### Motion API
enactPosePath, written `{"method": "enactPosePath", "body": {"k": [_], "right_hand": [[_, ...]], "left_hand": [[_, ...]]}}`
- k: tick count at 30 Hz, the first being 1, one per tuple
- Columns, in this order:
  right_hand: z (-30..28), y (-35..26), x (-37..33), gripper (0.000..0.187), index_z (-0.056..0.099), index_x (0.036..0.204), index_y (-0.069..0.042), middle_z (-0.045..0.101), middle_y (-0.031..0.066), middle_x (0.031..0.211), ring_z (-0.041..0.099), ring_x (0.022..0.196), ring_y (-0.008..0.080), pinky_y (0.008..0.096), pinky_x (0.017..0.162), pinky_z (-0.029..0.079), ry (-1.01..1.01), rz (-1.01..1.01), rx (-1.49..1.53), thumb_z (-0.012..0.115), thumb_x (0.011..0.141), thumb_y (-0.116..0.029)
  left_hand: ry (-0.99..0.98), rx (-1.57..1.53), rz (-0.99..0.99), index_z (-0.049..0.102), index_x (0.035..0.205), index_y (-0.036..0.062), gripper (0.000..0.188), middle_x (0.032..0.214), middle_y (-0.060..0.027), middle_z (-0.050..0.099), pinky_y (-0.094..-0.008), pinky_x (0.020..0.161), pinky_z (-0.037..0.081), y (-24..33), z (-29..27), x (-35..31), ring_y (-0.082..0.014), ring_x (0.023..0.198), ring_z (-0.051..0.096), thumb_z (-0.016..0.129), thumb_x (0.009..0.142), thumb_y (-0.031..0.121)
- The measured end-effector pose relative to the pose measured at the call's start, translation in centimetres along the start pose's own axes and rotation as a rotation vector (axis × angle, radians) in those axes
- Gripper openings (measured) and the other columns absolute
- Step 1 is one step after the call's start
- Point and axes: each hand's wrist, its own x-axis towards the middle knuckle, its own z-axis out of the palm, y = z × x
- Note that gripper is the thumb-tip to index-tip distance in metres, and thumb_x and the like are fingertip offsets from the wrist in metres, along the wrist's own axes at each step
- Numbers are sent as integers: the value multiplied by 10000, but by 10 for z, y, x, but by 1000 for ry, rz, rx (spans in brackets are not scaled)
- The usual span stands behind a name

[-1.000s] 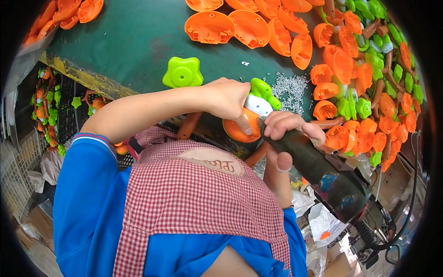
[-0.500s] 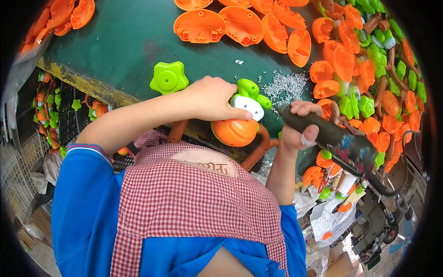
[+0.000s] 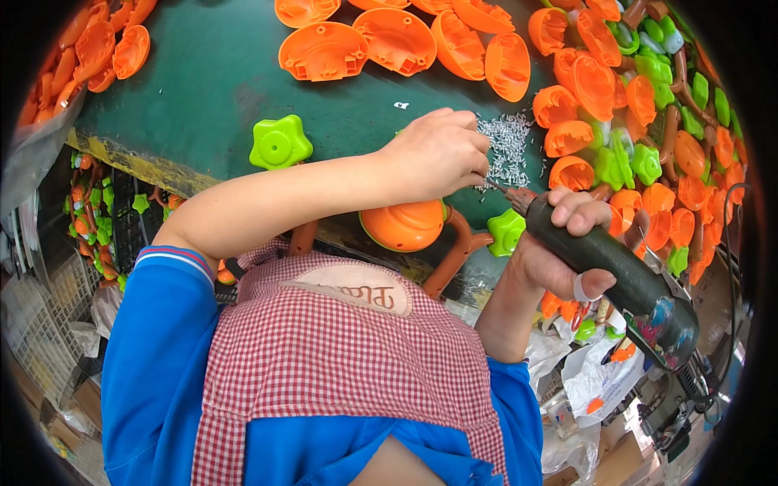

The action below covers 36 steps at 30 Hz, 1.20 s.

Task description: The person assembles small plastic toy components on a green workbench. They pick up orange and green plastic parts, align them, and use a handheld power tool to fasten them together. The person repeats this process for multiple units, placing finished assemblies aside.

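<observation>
My right hand (image 3: 563,263) is wrapped round a dark electric screwdriver (image 3: 620,271), whose bit points left. At the edge of a heap of small silver screws (image 3: 510,146), my left hand (image 3: 444,154) has its fingers pinched together close to the bit's tip; whatever lies between them is too small to make out. Below the left wrist sits a round orange toy part (image 3: 403,228), joined to a brown branching piece (image 3: 463,247). A green flower-shaped part (image 3: 279,143) is left of my forearm, and another green flower part (image 3: 506,232) stands at the branch's right end.
Several hollow orange shells (image 3: 322,53) lie along the far side of the green tabletop (image 3: 194,89). Orange, green and brown parts (image 3: 640,105) are heaped on the right. More orange pieces (image 3: 96,44) fill a bag at far left. A cable (image 3: 732,267) hangs at right.
My left hand has left the white-and-green piece above the orange part and moved right to the screws. The screwdriver has shifted right and slightly down, its bit now by my left fingertips.
</observation>
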Motion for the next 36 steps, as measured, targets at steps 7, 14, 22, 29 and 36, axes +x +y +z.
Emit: {"method": "enactPosePath", "body": {"k": [7, 14, 22, 29, 36], "right_hand": [[4, -11, 1, 806, 302, 1478, -147, 541, 73, 833, 535, 730, 201, 404, 731, 473, -61, 19, 34, 571, 881, -619], [28, -32, -25, 855, 264, 1492, -133, 536, 60, 798, 534, 681, 190, 369, 679, 463, -43, 75, 32, 578, 877, -637], [51, -30, -42, 911, 241, 1353, -58, 615, 98, 827, 622, 752, 234, 418, 775, 522, -72, 254, -95, 737, 784, -568], [40, -11, -55, 785, 344, 1311, -144, 550, 59, 760, 558, 650, 189, 370, 668, 493, -121, 283, -143, 711, 798, -611], [33, -3, -50, 857, 277, 1405, -55, 600, 103, 760, 602, 682, 241, 389, 662, 515, -121, 303, 127, 769, 821, -445]], "left_hand": [[30, 18, 164, 719, 792, 107, 130, 810, 28, 635, -335, 764, 483, 6, -11, -1, -187, 850, 580, 768, 707, 194], [161, -86, 55, 702, 806, 76, 158, 874, -12, 681, -331, 770, 552, 32, -28, -58, -218, 851, 654, 778, 692, 155], [189, -180, 42, 675, 794, 73, 119, 904, -22, 692, -418, 891, 538, 27, -15, -69, -234, 837, 640, 761, 719, 106], [211, -180, -5, 682, 793, 92, 136, 860, -1, 688, -446, 923, 528, 31, -8, -68, -227, 810, 634, 775, 706, 141], [302, -160, -6, 678, 786, 91, 129, 845, -11, 666, -450, 916, 524, 31, 0, -70, -245, 812, 623, 773, 715, 144]]}}
